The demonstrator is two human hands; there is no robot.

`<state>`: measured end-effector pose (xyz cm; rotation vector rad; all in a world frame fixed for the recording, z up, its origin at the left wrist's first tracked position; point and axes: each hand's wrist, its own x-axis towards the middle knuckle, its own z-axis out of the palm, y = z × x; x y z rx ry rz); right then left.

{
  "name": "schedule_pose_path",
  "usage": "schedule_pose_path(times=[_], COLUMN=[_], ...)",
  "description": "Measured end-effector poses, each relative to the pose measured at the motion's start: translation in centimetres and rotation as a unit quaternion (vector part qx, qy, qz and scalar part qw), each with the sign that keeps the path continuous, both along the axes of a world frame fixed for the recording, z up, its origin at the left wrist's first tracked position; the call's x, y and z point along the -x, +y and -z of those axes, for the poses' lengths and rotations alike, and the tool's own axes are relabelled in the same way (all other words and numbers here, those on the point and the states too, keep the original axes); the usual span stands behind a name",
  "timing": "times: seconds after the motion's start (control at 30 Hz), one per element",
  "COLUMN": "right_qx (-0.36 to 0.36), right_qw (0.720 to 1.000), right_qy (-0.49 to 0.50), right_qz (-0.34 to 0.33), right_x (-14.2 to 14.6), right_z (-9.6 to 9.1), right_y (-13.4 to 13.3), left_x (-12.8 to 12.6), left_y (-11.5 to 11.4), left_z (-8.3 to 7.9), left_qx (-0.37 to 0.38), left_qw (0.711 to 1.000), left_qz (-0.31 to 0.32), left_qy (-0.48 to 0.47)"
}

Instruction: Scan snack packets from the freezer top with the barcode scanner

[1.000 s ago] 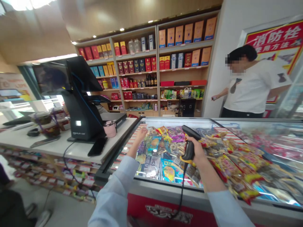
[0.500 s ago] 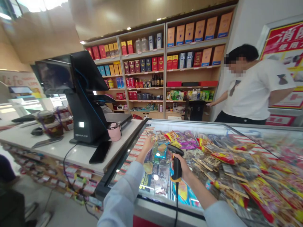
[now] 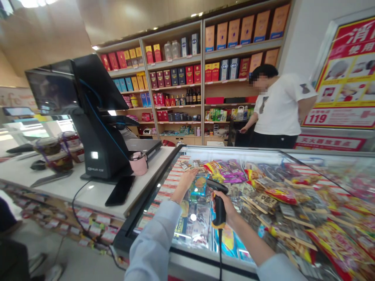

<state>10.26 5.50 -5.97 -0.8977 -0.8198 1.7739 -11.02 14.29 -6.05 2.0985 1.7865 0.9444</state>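
My right hand (image 3: 227, 207) is wrapped around the grip of a black and orange barcode scanner (image 3: 219, 208). The scanner's head points to the left, and its cable hangs down toward me. My left hand (image 3: 188, 179) stretches out over the glass-topped case (image 3: 159, 199), its fingers extended beside small snack packets (image 3: 201, 170). Whether the fingertips touch a packet I cannot make out. Blue snack bags (image 3: 199, 185) and a purple packet (image 3: 233, 171) lie near the two hands.
On the left counter (image 3: 90, 195) stand a checkout terminal (image 3: 99, 156), a pink cup (image 3: 138, 163), a phone (image 3: 120, 191) and stacked jars (image 3: 58, 154). Heaped snack packs (image 3: 275, 199) spread to the right. A person in white (image 3: 278, 105) stands beyond the case, before boxed shelves.
My left hand has shifted slightly right and its fingers have straightened. My right hand keeps the scanner nearly in place. The other person appears farther left, and the view has turned a little.
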Motion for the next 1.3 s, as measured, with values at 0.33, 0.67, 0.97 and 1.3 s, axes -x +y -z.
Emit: schedule_pose_path(times=[0.33,0.67,0.97,1.3], right_qx=[0.029,-0.038,-0.075,-0.071], right_qw=[0.999,0.996,0.992,0.987], right_qy=[0.016,0.033,0.000,-0.025], right_qz=[-0.009,-0.069,-0.105,-0.144], right_x=[-0.4,-0.7,-0.5,-0.4], right_z=[-1.1,-2.1,-2.6,-2.0], right_y=[-0.5,-1.6,-2.7,-2.5], left_x=[3.4,4.4,5.3,4.2], left_y=[-3.3,-7.3,-7.4,-7.7], left_z=[-2.7,0.0,1.0,1.0], left_qx=[0.030,-0.053,-0.134,-0.155], left_qw=[0.981,0.905,0.833,0.830], left_qz=[-0.079,-0.144,-0.192,-0.151], left_qy=[-0.177,-0.396,-0.502,-0.513])
